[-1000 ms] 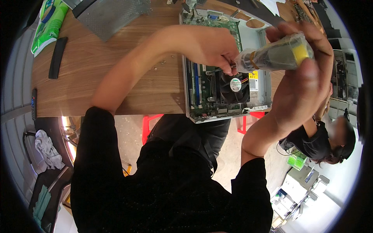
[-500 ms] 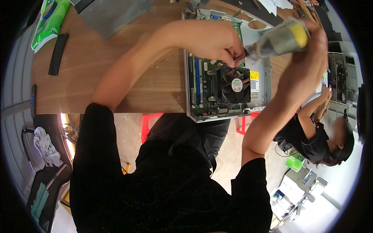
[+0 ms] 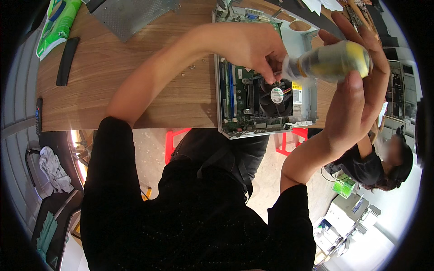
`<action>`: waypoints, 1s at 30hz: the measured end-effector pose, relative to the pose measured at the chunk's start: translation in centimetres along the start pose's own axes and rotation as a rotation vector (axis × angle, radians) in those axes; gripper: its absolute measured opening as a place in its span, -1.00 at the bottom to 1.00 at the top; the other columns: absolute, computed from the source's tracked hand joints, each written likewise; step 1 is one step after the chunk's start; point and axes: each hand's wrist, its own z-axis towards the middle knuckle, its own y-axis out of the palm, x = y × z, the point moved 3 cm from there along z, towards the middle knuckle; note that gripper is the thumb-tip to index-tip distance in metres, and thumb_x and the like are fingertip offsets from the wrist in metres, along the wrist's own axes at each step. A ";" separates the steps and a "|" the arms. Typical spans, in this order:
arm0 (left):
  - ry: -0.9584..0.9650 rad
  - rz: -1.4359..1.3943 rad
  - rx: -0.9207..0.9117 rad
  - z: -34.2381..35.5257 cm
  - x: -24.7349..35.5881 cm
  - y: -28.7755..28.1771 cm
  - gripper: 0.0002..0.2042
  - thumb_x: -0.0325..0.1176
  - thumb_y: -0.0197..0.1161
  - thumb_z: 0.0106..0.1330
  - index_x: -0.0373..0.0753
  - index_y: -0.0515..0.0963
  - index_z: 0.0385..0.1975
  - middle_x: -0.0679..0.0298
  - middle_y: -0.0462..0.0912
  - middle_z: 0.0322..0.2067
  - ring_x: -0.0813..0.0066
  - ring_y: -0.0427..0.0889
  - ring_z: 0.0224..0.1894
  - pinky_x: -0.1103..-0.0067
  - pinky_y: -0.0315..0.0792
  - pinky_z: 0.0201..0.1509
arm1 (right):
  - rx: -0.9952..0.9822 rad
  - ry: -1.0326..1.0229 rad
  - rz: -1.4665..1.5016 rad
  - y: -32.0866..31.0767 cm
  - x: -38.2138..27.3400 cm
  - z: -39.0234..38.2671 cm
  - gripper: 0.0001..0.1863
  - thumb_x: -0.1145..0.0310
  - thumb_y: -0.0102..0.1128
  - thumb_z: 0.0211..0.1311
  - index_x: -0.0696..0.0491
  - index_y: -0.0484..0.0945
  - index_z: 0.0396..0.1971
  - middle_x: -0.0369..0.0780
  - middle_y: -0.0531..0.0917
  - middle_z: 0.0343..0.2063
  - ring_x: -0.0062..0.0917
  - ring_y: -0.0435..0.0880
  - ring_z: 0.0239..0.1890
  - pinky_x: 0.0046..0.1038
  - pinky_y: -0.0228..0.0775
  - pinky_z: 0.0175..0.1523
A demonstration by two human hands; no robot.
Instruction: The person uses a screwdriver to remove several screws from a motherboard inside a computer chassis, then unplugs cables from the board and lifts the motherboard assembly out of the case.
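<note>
An open metal computer case (image 3: 312, 108) lies on the wooden table (image 3: 172, 108), with a green circuit board (image 3: 233, 126) and a black cooling fan (image 3: 275, 103) inside. My left hand (image 3: 260, 52) is over the fan, fingertips pinched on a thin metal screwdriver shaft that is partly hidden. My right hand (image 3: 361, 99) holds the plastic-wrapped screwdriver (image 3: 325, 63), which has a yellow and dark handle, with thumb against the handle and fingers loosely curved beyond it. The screwdriver lies slanted across the case's upper right part; its tip is at the upper edge of the fan.
A perforated metal panel (image 3: 126, 18), green package (image 3: 58, 27), black strip (image 3: 68, 61), remote (image 3: 39, 115) and small loose bits lie on the table. Red stools (image 3: 282, 144) stand below. A co-worker (image 3: 375, 167) is at right, beside equipment.
My right hand and the screwdriver handle rose and tilted, then came back down, with the fingers now more extended. My left hand shifted slightly up and right, keeping its pinch.
</note>
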 end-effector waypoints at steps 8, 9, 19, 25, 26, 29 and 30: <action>0.022 -0.046 0.013 -0.4 0.4 0.5 -0.73 -0.39 0.52 0.12 -0.39 0.68 -0.23 0.06 0.74 -0.42 0.34 0.69 -0.42 0.45 0.51 -0.29 | 0.111 0.090 -0.258 0.8 -1.6 -1.3 -0.22 0.07 0.50 0.21 0.20 0.42 0.30 0.04 0.69 0.04 -0.30 0.73 0.05 -0.31 0.60 0.15; -0.015 -0.146 0.008 -0.4 0.1 0.5 -0.72 -0.38 0.53 0.11 -0.38 0.68 -0.23 0.05 0.73 -0.45 0.33 0.69 -0.43 0.45 0.51 -0.30 | 0.138 0.099 -0.203 0.9 -1.6 -1.2 -0.21 0.08 0.51 0.20 0.20 0.41 0.31 0.05 0.69 0.04 -0.28 0.73 0.06 -0.30 0.60 0.16; 0.112 0.249 0.058 0.0 0.1 0.3 -0.69 -0.34 0.54 0.09 -0.40 0.66 -0.28 0.04 0.71 -0.48 0.21 0.69 -0.42 0.41 0.53 -0.25 | 0.137 0.170 -0.237 1.4 -2.2 -1.0 -0.18 0.19 0.59 0.12 0.17 0.39 0.33 0.03 0.72 -0.01 -0.30 0.76 -0.01 -0.33 0.61 0.12; 0.093 0.010 0.004 0.0 0.2 0.4 -0.62 -0.20 0.55 0.09 -0.40 0.67 -0.29 0.02 0.70 -0.46 0.17 0.71 -0.37 0.40 0.54 -0.23 | 0.179 0.147 0.040 2.7 -3.2 -0.9 -0.20 0.37 0.55 0.17 0.18 0.33 0.36 0.08 0.70 0.00 -0.28 0.76 0.01 -0.33 0.62 0.12; 0.064 0.116 0.006 0.1 0.3 0.2 -0.62 -0.20 0.54 0.10 -0.40 0.67 -0.28 0.03 0.71 -0.45 0.19 0.71 -0.36 0.41 0.54 -0.22 | 0.192 0.126 0.038 2.9 -3.4 -1.0 -0.20 0.38 0.54 0.18 0.18 0.32 0.37 0.09 0.70 0.01 -0.27 0.75 0.02 -0.33 0.62 0.12; -0.010 0.269 0.010 -0.1 0.7 -0.1 -0.65 -0.22 0.52 0.13 -0.40 0.68 -0.27 0.06 0.72 -0.45 0.25 0.72 -0.35 0.42 0.54 -0.22 | 0.171 0.190 -0.025 2.9 -2.8 -0.7 -0.19 0.39 0.53 0.19 0.20 0.29 0.38 0.11 0.69 0.03 -0.25 0.75 0.04 -0.33 0.61 0.14; 0.025 0.275 0.004 -0.2 1.0 -0.1 -0.67 -0.23 0.52 0.13 -0.40 0.68 -0.27 0.07 0.71 -0.46 0.26 0.72 -0.35 0.42 0.54 -0.23 | 0.163 0.238 0.047 2.7 -2.6 -0.7 -0.19 0.39 0.53 0.19 0.20 0.28 0.38 0.11 0.69 0.03 -0.24 0.75 0.04 -0.33 0.60 0.15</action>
